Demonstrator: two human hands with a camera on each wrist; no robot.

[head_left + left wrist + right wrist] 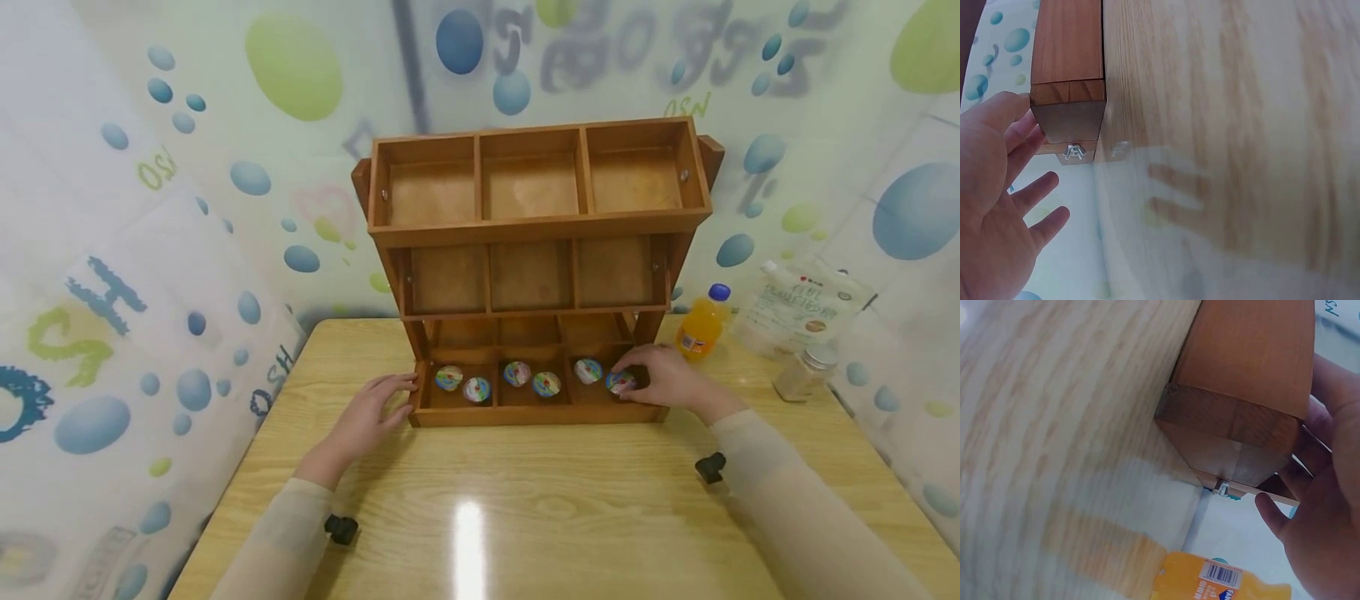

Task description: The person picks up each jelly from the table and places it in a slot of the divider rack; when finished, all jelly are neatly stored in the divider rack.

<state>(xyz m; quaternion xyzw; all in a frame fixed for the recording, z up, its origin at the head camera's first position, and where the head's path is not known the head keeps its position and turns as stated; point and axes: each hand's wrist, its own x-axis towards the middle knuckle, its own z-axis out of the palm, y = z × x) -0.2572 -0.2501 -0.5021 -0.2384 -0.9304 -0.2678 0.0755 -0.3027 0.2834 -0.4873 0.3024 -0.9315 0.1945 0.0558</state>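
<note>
A brown wooden rack (540, 229) with divided tiers stands on the table. Small round jelly cups with printed lids lie in pairs in its bottom compartments: one pair at left (476, 389), one in the middle (547, 384), one at right. My right hand (663, 379) reaches over the right end and pinches the outer right cup (618, 382), beside another cup (588, 371). In the right wrist view, the rack's end wall hides those fingertips. My left hand (369, 422) touches the rack's left end (1069, 94) with its fingers extended.
Right of the rack stands an orange drink bottle (702, 323) with a blue cap. Beyond it are a clear printed pouch (802, 304) and a glass jar (806, 373) with a metal lid. A patterned wall covering (300, 208) rises behind the table (555, 500).
</note>
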